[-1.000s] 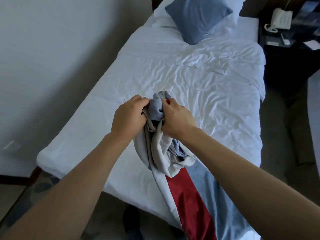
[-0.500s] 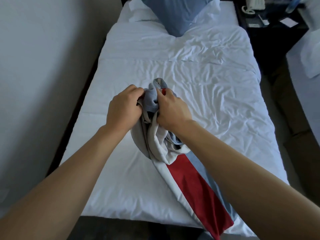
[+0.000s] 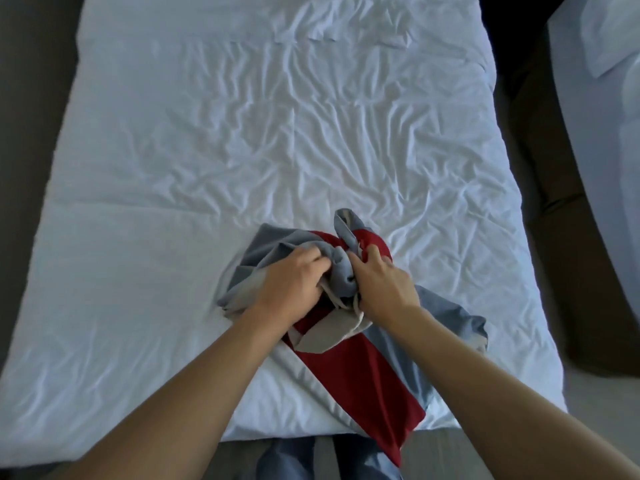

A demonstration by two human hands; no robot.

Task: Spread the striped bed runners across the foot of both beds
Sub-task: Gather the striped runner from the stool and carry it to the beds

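- You are holding the bed runner (image 3: 349, 344) in both grips: your left hand (image 3: 289, 284) is curling its fingers into the grey-blue folds, and your right hand (image 3: 382, 284) is clutching the bunched middle just beside it, the two hands almost touching.
- The runner is lying crumpled on the near end of the bed (image 3: 173, 237), a little right of centre, with its red stripe trailing over the near edge toward you.
- It is looking soft, light and limp, so it is likely going to sag and twist rather than hold any shape.
- You are probably better off finding a hemmed edge or a corner with each hand, since the wad in your grips is offering no clean line to pull flat.
- The white sheet beneath is lying wrinkled and loose, and it may be dragging along as you draw the cloth sideways.
- A second bed (image 3: 609, 133) is showing at the far right, across a dark gap of floor; no runner is showing on the part of it in view.
- Nothing is standing on the sheet between your hands and either side of the bed.
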